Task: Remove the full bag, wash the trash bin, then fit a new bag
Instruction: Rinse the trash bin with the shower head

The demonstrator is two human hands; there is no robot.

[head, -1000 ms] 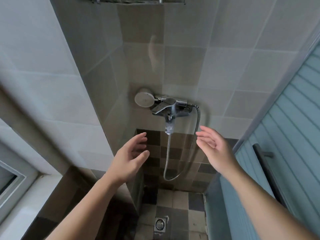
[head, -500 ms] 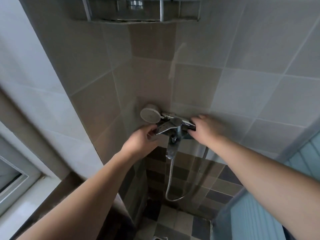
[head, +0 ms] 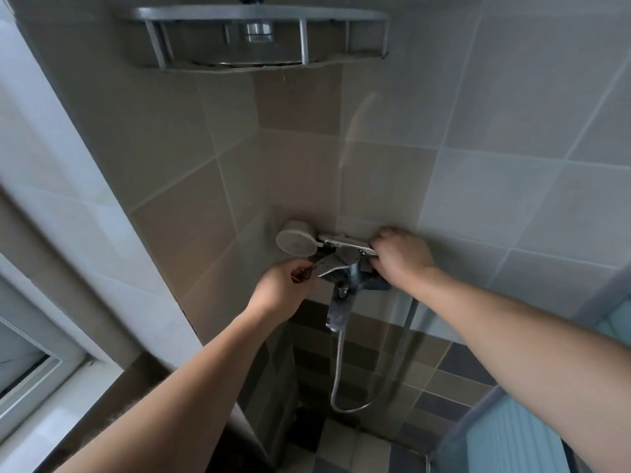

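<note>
Two hands, bare. Left hand (head: 285, 285): fingers curled round the chrome lever of the shower mixer tap (head: 345, 268). Right hand (head: 401, 256): fingers curled over the metal handle end of the handheld shower head (head: 296, 241), which lies across the tap. One shower head, round, pale plastic face. One ribbed metal hose (head: 336, 363), looping below. One metal corner shelf (head: 259, 39) above. Glossy tiled walls. Trash bin: out of view.

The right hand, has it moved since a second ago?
Yes. The right hand went forward from mid-air to the shower handle resting on the wall mixer, and now grips it.
</note>
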